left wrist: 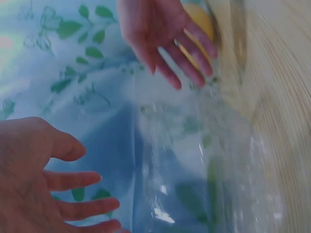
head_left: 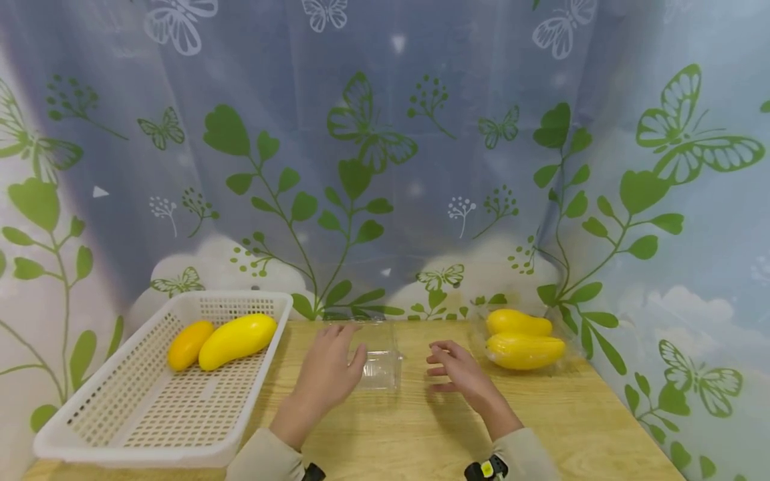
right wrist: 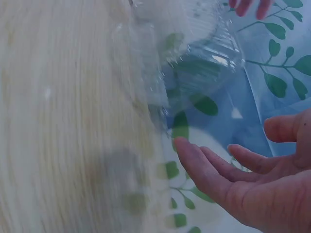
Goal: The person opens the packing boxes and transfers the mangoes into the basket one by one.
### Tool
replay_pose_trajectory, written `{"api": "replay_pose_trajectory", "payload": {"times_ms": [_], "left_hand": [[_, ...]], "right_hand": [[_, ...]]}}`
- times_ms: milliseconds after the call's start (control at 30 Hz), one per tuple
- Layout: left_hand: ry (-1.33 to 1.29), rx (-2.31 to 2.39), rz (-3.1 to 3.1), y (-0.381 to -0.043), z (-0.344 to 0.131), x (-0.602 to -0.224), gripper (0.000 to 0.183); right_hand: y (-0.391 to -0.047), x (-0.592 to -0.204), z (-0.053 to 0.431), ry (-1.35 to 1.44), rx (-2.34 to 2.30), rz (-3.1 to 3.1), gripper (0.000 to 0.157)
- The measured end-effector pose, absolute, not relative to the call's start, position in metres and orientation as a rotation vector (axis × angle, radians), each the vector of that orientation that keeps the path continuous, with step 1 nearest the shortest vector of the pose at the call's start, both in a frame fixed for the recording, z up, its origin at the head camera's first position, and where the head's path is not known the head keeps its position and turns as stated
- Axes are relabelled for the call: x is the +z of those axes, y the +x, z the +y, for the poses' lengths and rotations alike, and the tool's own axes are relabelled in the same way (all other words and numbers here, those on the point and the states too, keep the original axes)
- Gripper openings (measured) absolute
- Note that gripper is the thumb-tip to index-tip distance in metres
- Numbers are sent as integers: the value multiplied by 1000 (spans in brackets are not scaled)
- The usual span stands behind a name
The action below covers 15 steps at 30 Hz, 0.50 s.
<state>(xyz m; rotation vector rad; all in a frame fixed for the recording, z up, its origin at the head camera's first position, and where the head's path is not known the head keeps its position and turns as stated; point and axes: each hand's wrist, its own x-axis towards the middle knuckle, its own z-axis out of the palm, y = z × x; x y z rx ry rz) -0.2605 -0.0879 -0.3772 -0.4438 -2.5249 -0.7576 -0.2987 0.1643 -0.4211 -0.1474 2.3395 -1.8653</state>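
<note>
A clear plastic clamshell box (head_left: pixel 380 371) stands on the wooden table between my hands, its lid raised toward the back; it also shows in the left wrist view as a clear box (left wrist: pixel 209 170). My left hand (head_left: pixel 327 366) hovers over the box's left side, fingers spread, and hides part of it. To the right of the box, my right hand (head_left: pixel 460 375) is held in the air with relaxed fingers and nothing in them. In the right wrist view the clear box (right wrist: pixel 184 58) lies beyond my fingertips.
At the left, a white plastic basket (head_left: pixel 144 455) holds an orange-yellow mango-like fruit (head_left: pixel 190 345) and a longer yellow one (head_left: pixel 238 341). Two yellow fruits (head_left: pixel 525 352) in clear packaging lie at the back right. A butterfly-patterned curtain (head_left: pixel 421 220) hangs behind the table (head_left: pixel 421 441).
</note>
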Motion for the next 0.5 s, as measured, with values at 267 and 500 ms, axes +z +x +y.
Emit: {"api": "replay_pose_trajectory", "payload": {"times_ms": [267, 500], "left_hand": [[-663, -918, -2533, -252, -45, -369, 36], [-784, -953, -2618, -257, -19, -376, 40]], "right_hand": [[-299, -411, 190, -92, -1857, 2481, 42], [-300, -400, 216, -65, -1795, 2642, 43]]}}
